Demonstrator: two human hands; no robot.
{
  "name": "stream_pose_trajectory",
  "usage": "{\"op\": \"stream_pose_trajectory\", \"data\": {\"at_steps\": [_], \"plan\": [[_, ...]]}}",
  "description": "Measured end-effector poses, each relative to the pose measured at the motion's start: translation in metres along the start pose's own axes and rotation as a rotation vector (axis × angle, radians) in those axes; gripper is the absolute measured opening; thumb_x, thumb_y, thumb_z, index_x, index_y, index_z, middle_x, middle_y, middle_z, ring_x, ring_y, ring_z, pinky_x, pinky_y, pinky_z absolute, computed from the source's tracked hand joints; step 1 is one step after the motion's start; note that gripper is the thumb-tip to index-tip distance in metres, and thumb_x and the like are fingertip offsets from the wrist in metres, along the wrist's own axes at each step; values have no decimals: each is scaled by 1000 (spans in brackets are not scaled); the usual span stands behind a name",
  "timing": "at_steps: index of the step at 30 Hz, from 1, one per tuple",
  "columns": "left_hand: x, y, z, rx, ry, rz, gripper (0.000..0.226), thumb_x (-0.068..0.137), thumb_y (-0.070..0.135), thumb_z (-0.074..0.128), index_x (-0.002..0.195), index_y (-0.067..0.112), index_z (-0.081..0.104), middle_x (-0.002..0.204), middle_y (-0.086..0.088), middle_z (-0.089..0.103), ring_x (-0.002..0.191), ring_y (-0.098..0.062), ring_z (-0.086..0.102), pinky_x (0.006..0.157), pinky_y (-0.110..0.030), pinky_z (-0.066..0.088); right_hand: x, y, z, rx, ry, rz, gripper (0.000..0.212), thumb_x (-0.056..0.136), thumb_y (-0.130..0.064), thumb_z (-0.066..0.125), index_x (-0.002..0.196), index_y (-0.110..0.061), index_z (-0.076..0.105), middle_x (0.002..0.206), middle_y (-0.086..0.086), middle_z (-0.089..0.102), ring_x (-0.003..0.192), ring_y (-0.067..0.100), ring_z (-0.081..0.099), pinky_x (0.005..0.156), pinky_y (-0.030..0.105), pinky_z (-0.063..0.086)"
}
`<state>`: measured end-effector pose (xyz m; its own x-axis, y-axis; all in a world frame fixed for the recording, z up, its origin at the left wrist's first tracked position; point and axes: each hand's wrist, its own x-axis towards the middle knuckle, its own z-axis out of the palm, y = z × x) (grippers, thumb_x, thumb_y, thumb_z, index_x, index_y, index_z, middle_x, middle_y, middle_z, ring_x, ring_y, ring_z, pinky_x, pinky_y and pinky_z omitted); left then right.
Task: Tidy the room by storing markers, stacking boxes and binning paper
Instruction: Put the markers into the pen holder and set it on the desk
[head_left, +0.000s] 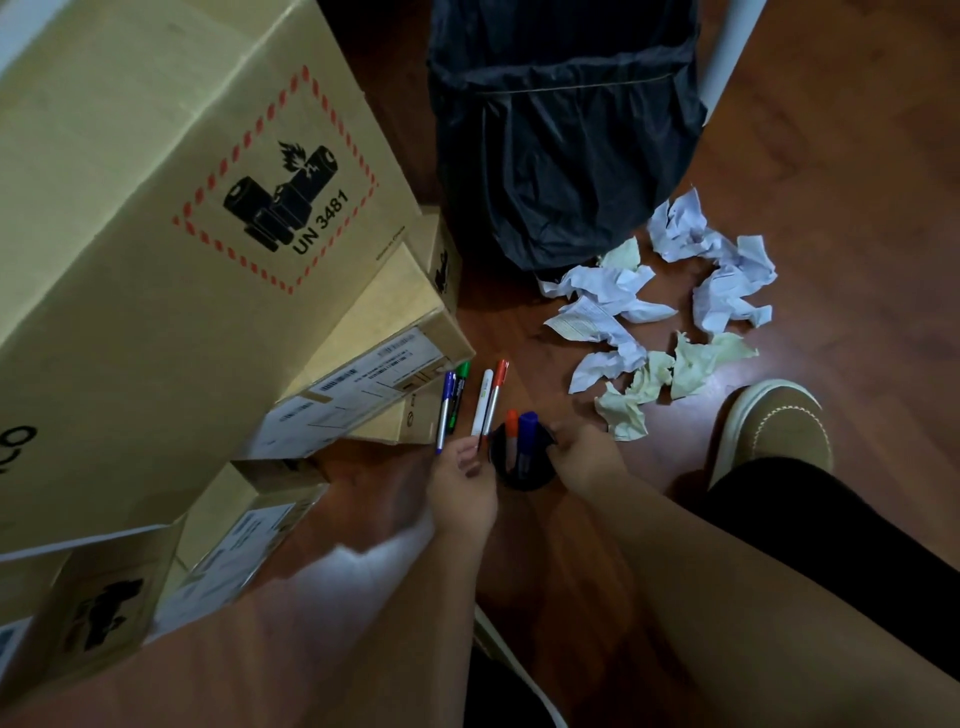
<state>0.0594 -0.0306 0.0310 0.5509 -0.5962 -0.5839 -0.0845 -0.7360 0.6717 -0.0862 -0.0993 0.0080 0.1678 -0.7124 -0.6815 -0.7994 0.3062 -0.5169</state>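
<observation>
**Markers at the holder, paper loose by the bin**

The large cardboard box (156, 208) at far left carries a red-dashed diamond with a battery-and-flame pictogram and the text "UN 3481"; small print along its edge is too fine to read. A flatter box (363, 364) leans beside it, with a white shipping label whose barcode and lines are illegible. Nearer, at lower left, a small box (104, 613) shows a black pictogram and another unreadable label.

Four markers lie on the wood floor (857, 208) just right of the flat box, long axes running near to far with caps pointing far and slightly right: a blue-capped marker (445, 410), a green-capped marker (459, 395) touching it, a white marker (482, 402), and an orange-capped marker (493, 397). The white one bears a small green label I cannot read.

The left hand (462, 488) has fingers curled, fingertips at the near ends of the white and orange-capped markers; whether it grips them I cannot tell. The right hand (582, 457) grasps the rim of a black holder (522, 467), which stands upright and contains two markers, orange and blue caps up.

Crumpled paper (670, 312), white and pale yellow, is scattered on the floor right of the markers, just near of the black-bagged bin (561, 130). A tan shoe (774, 426) sits at right.
</observation>
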Motion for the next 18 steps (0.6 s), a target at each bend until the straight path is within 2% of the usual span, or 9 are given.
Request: {"op": "stream_pose_trajectory", "data": {"at_steps": [3,5,7,10,12,14,16,18], "plan": [[1,-2,-2,3,-36,-32,24,88,3,68,106,18,64,110,-10,68,96,-21,65,83,-31,51,-2,10,-15,86,101,90,30,94,-16,52,123,-17,61,119,8,65,107,25,62,93,35,49],[3,-1,-2,-7,-79,-48,30,86,1,70,92,29,60,102,-8,67,94,-24,65,88,-39,54,-4,18,-27,220,174,178,32,95,-16,53,126,-20,58,118,6,64,103,23,64,91,38,53],[10,-2,-2,44,-123,-75,31,86,7,71,90,34,57,100,-1,66,99,-26,66,94,-45,54,-5,25,-35,342,207,234,30,95,-19,54,125,-25,56,108,4,65,91,21,67,84,42,57],[21,1,-2,203,-206,-54,23,86,22,70,103,33,60,114,-2,70,103,-24,67,95,-45,54,-14,30,-44,542,251,247,23,96,-26,56,119,-23,57,94,6,65,81,22,66,75,38,58],[30,6,-3,352,-246,-4,30,88,28,65,118,28,62,120,-1,66,104,-24,66,93,-37,54,-28,29,-44,688,292,263,20,98,-32,52,113,-20,58,88,7,64,77,22,63,68,34,52],[42,4,-3,527,-267,54,38,91,29,61,129,24,59,123,-1,60,107,-25,64,90,-32,53,-41,31,-34,789,298,330,22,101,-34,44,105,-17,59,88,9,62,78,23,60,69,35,50],[55,-3,-2,644,-288,98,43,90,31,61,132,22,58,127,-5,60,109,-26,62,94,-36,52,-49,39,-18,803,256,408,27,102,-35,39,103,-18,60,92,12,64,83,26,62,75,39,51],[67,-9,4,682,-325,130,47,89,26,61,135,22,54,135,-10,56,117,-28,58,100,-42,49,-54,47,-2,761,182,465,30,103,-35,38,100,-16,62,89,11,64,79,24,61,71,35,50]]}}
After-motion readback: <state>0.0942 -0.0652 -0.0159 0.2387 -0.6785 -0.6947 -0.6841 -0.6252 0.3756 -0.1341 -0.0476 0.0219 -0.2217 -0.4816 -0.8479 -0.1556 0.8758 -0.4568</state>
